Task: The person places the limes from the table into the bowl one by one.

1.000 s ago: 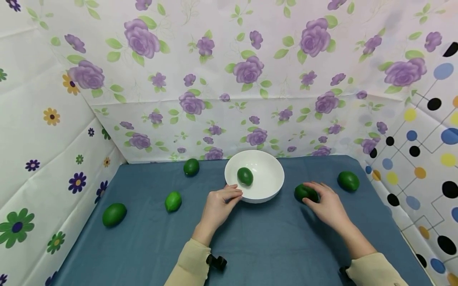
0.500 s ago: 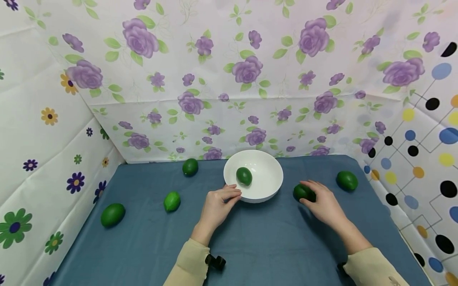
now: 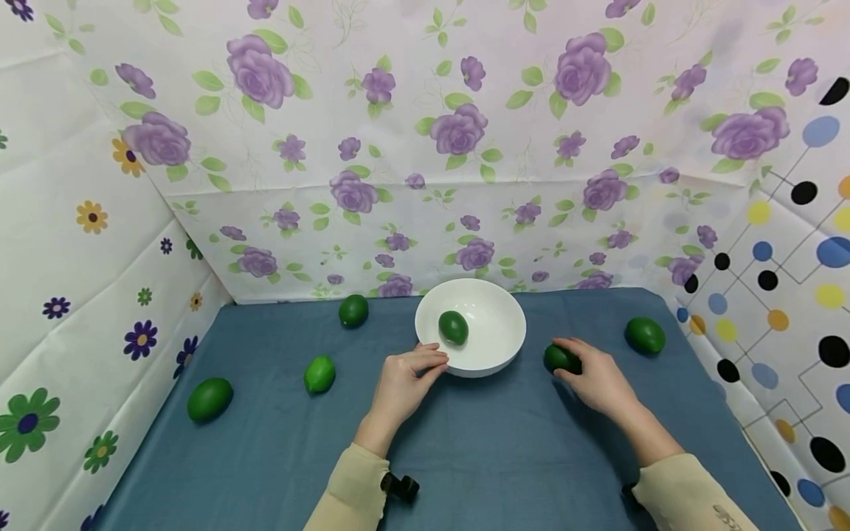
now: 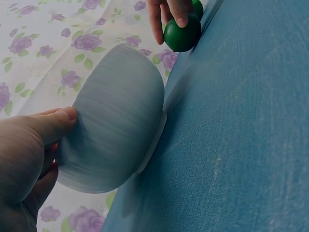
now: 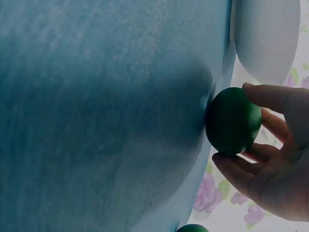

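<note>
A white bowl (image 3: 494, 339) stands on the blue cloth with one green lime (image 3: 454, 327) inside it. My left hand (image 3: 408, 380) pinches the bowl's near left rim, the thumb (image 4: 65, 116) on the outer wall in the left wrist view. To the bowl's right, my right hand (image 3: 598, 376) holds another lime (image 3: 558, 359) between thumb and fingertips. That held lime (image 5: 233, 121) sits low against the cloth in the right wrist view, and the fingers cover part of it in the head view.
More limes lie on the blue cloth (image 3: 491, 457): one at the far right (image 3: 645, 336), one behind left of the bowl (image 3: 353, 311), others further left, a bright lime (image 3: 320, 375) and a darker lime (image 3: 209, 400). A floral curtain (image 3: 398, 147) rises behind.
My right hand has shifted slightly left and settled its fingers further round the lime beside the bowl. The left hand stays at the bowl's rim.
</note>
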A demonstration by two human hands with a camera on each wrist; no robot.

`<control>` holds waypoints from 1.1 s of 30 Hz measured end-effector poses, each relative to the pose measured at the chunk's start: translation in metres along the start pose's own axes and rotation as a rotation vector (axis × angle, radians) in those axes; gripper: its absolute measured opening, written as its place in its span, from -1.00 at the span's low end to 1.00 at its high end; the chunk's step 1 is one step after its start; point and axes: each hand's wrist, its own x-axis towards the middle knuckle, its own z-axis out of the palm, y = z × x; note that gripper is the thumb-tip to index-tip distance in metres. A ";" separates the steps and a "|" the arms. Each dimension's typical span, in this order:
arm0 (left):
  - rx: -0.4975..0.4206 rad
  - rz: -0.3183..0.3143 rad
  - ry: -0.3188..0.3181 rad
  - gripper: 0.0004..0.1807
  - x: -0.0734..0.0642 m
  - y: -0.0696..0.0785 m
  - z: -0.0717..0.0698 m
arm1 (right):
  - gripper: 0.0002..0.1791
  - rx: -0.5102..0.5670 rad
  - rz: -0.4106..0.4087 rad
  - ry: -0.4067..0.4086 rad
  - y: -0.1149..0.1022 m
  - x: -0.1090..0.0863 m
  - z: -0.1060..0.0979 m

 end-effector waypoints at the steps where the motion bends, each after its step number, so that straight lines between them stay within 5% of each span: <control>1: 0.001 0.000 0.000 -0.83 0.000 0.000 0.000 | -0.34 0.003 -0.001 0.001 0.000 0.000 0.001; 16: 0.001 0.001 0.000 -0.84 -0.001 0.001 -0.001 | -0.32 0.006 0.142 0.004 0.006 0.005 -0.002; 33: -0.003 0.006 0.010 -0.83 0.000 0.000 0.000 | -0.29 -0.015 0.160 0.011 0.005 0.005 0.000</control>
